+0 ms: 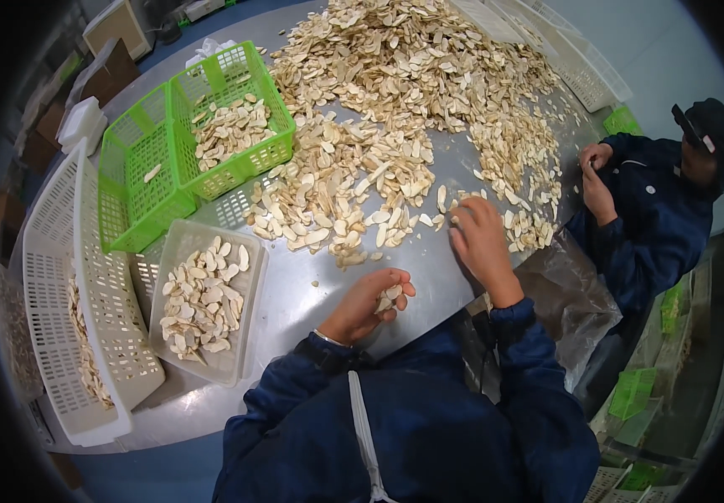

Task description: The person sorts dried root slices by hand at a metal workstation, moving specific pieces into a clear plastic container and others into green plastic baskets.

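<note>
My left hand (368, 307) is closed around a few pale dried slices (389, 296), palm turned up above the table's near edge. To its right, my right hand (485, 245) reaches down to the steel table (412, 277). Its fingers are bent, with thumb and forefinger apart, and the fingertips are at loose slices. Part of what lies under that hand is hidden. Just beyond both hands spreads a thin layer of slices (354, 184), which runs back into a large heap (412, 50).
A shallow clear tray of slices (203, 302) stands on the left, beside a white perforated basket (119, 285). Behind them are two green baskets (140, 193), (282, 138). A co-worker (664, 201) in dark clothes is at the right. A clear plastic bag (567, 293) hangs by the table edge.
</note>
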Available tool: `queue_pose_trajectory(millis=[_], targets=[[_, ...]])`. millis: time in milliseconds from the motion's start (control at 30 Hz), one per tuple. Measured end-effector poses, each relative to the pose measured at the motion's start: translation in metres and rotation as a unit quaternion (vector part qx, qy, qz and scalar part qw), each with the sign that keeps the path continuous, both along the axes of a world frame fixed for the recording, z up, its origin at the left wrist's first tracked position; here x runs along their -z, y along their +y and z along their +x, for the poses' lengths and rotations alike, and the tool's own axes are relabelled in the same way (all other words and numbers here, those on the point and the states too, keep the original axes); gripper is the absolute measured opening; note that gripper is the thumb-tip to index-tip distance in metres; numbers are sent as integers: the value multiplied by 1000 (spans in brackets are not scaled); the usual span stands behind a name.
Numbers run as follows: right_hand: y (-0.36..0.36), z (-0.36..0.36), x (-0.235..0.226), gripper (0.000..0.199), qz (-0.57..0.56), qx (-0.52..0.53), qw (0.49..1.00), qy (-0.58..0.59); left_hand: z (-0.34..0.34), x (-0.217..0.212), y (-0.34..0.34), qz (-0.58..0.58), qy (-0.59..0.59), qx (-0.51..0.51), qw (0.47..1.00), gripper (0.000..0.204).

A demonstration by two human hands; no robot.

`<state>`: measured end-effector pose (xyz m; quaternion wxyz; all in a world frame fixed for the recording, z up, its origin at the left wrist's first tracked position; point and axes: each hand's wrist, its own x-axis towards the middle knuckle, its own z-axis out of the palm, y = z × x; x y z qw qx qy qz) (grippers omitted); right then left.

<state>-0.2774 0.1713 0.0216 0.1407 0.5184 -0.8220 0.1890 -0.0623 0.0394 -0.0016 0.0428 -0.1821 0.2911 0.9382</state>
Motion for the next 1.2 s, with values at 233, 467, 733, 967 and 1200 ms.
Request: queue_pose_trajectory(millis=[233, 467, 733, 967, 1200], targets=[[-35, -9, 11, 19, 44, -176, 983, -14, 0, 4, -1, 13, 9, -8, 1000, 19], [-47, -60, 4, 16, 36, 34, 995, 92, 2, 6, -1, 13, 10, -4, 1000, 17], [-72, -39, 12, 37, 19, -145, 982, -120, -1, 4, -1, 14, 10, -10, 1000, 18], [-33, -23, -12, 10, 52, -95, 960, -258, 1, 3, -1, 8, 2, -21, 1000, 19], [-13, -2, -10, 18, 21, -25, 973, -231, 1, 7, 0, 23, 10, -16, 1000, 18]])
